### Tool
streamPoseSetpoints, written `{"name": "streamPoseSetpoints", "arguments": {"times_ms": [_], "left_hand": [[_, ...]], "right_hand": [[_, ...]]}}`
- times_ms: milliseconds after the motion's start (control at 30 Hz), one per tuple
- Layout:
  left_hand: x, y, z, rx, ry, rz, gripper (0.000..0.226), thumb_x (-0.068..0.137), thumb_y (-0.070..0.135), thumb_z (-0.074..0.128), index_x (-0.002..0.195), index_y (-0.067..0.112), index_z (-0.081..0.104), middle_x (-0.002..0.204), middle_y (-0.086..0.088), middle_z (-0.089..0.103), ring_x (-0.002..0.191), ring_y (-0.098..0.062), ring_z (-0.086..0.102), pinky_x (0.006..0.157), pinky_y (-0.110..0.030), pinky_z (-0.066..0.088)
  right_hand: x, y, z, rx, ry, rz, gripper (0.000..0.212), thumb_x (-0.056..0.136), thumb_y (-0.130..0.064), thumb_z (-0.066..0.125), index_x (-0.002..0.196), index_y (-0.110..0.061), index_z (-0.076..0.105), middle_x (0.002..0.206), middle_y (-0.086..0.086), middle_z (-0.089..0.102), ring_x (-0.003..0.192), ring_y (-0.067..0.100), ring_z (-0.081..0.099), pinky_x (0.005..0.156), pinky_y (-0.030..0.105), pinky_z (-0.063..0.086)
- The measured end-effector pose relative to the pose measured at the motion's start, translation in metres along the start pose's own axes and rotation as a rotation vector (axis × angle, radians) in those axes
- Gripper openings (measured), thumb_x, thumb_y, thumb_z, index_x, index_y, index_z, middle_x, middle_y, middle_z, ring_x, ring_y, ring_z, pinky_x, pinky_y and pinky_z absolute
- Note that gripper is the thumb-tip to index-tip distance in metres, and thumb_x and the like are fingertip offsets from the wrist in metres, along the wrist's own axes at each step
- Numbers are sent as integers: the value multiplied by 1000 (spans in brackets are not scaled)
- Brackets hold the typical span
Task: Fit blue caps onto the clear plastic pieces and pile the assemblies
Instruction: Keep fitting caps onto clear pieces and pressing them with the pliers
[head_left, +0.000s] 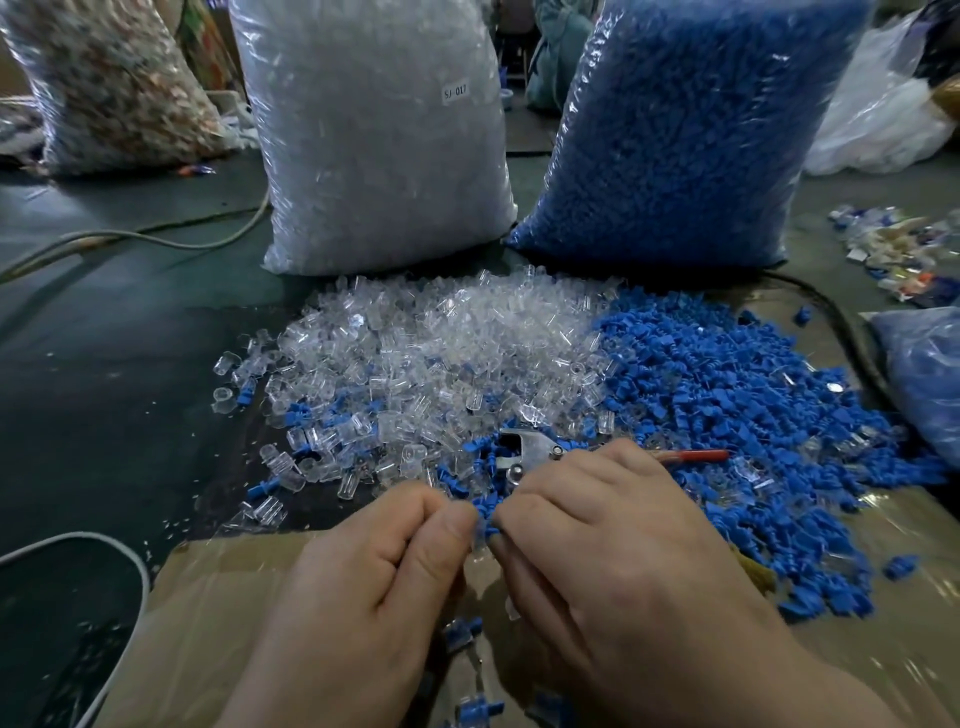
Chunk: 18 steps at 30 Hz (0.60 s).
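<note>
Both hands work over the far edge of a cardboard sheet laid on the dark green surface. The left hand and right hand meet fingertip to fingertip, each pinching one blue cap between them. Whether a clear piece sits under the cap cannot be told.

Just beyond the hands lies a metal tool with a red handle. Behind it lies the heap of clear plastic pieces, with the heap of blue caps touching it on the right.

At the surface's far edge stand a bag of clear pieces and a bag of blue caps. Capped assemblies lie at the cardboard's near edge.
</note>
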<state>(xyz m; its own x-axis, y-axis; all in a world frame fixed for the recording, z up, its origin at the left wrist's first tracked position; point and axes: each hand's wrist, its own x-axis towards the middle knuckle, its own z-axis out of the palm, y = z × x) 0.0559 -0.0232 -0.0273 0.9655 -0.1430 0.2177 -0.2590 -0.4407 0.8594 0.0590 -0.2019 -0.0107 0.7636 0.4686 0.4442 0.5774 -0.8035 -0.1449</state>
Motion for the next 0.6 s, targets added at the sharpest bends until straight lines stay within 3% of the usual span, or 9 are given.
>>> {"name": "streamPoseSetpoints", "arguments": {"times_ms": [67,167,300,367,467,533,600], "left_hand": [[0,-3,-1,-90,-36,-26,48,70,74,50,80,30,63,55,9,56,49,-3,50,47,-20,42],[-2,0,-2,-221,-90,-35,39,70,67,61,78,28,67,57,5,57,50,-11,50,49,-30,42],[-4,10,-4,-18,-80,205,17,81,49,61,82,33,66,70,7,64,54,-3,57,50,-12,45],[-3,14,-8,78,-26,209,12,77,43,59,76,32,64,68,9,64,53,-1,58,48,-5,41],[1,12,-15,116,-45,53,16,70,47,61,76,33,65,63,13,64,55,-2,60,47,-5,42],[3,5,-19,191,-78,17,6,78,43,64,81,38,63,67,17,65,61,-3,61,52,-8,44],[4,-1,-21,283,-120,27,3,81,42,62,83,39,62,72,22,65,66,-1,61,57,-9,45]], "right_hand": [[-1,-4,-2,34,-26,19,30,97,-31,43,74,-19,58,70,-4,52,67,18,47,68,34,37],[0,-10,-9,234,-153,146,31,93,-36,41,68,-19,50,66,-7,47,65,13,44,65,33,39],[0,-11,-20,829,-268,580,34,80,-40,46,72,-9,52,60,3,49,56,11,47,55,41,41],[-2,-9,-21,683,-288,519,36,80,-47,43,76,-12,53,63,3,51,53,7,45,53,36,40],[-7,-3,-28,241,-277,365,47,81,-68,22,82,-29,49,76,-13,56,71,5,53,61,23,44],[-11,3,-29,113,-394,365,52,74,-77,17,92,-37,45,84,-18,56,76,3,53,70,26,47],[-14,3,-24,12,-500,316,48,77,-79,23,98,-39,39,91,-19,54,79,3,49,68,30,43]]}}
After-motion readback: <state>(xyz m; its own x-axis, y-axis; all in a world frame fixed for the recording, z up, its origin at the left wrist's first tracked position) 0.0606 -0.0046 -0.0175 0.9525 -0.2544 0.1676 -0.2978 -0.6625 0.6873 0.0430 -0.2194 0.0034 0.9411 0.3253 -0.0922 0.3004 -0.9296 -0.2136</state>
